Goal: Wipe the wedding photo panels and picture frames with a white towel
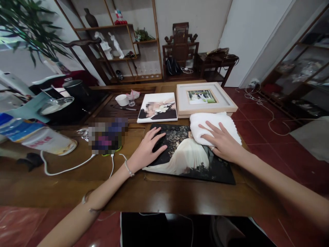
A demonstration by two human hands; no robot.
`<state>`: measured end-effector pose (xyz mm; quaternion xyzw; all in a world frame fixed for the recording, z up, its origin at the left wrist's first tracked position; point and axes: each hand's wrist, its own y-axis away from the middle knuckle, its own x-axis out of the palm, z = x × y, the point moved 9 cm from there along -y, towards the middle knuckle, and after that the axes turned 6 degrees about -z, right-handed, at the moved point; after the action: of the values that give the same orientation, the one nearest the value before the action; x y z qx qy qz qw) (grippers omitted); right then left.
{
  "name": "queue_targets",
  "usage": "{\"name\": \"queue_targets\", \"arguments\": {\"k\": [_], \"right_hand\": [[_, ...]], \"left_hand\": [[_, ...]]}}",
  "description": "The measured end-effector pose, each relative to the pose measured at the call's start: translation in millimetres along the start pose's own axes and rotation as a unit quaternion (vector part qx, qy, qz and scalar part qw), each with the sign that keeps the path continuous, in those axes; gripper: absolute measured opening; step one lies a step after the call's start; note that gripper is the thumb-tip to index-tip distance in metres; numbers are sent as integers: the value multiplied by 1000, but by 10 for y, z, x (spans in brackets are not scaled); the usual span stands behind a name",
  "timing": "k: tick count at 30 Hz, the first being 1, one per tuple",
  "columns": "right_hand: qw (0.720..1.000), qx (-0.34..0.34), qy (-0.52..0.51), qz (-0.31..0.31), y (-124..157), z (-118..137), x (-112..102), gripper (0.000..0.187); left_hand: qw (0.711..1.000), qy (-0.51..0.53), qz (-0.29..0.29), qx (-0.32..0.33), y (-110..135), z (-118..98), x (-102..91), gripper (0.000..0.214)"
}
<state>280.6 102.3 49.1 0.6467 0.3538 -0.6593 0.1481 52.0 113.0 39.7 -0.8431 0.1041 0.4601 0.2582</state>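
A dark photo panel (190,157) showing a pale gown lies flat on the wooden table. Over its left edge rests my left hand (150,147), fingers apart and holding nothing. My right hand (218,140) presses down on a folded white cloth (213,120), which covers the panel's upper right corner. The fingers of that hand spread across the cloth, with the tips of some sunk into its folds. Just behind the panel lies a white-edged photo print (158,106). A light wood picture frame (207,97) with a small photo sits beside it, close to the cloth.
On the table's (144,195) left side are a blurred-out device (108,137) with white cables, a large plastic bottle (43,137) and a glass-lidded pot (56,106). A white cup (121,100) stands on the slatted tray. Behind are a carved chair (180,48) and shelves.
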Motion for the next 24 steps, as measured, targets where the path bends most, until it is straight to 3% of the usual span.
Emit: {"name": "queue_targets", "arguments": {"k": [6, 8, 11, 13, 15, 18, 21, 24], "right_hand": [[1000, -13, -20, 2, -30, 82, -55, 55], [999, -35, -42, -2, 18, 312, -92, 54], [992, -86, -86, -13, 180, 853, -170, 50], [986, -121, -117, -8, 286, 1198, -208, 36], [981, -134, -137, 3, 316, 1379, -228, 27], [984, -114, -133, 28, 177, 1257, -195, 40], [992, -74, -89, 50, -93, 824, -123, 54], [995, -54, -60, 62, -337, 412, -54, 52]], "left_hand": [[999, -1, 33, -9, 103, 6, 20, 61], [1000, 1, 25, -12, 104, 15, 21, 63], [1000, 2, 20, -4, 102, 18, 33, 63], [1000, -1, 27, -3, 105, 35, 51, 58], [999, -6, 34, -5, 110, 61, 66, 53], [999, -13, 35, 5, 116, 73, 68, 51], [999, -12, 32, 16, 120, 67, 65, 52], [999, -8, 31, 18, 120, 72, 65, 51]]}}
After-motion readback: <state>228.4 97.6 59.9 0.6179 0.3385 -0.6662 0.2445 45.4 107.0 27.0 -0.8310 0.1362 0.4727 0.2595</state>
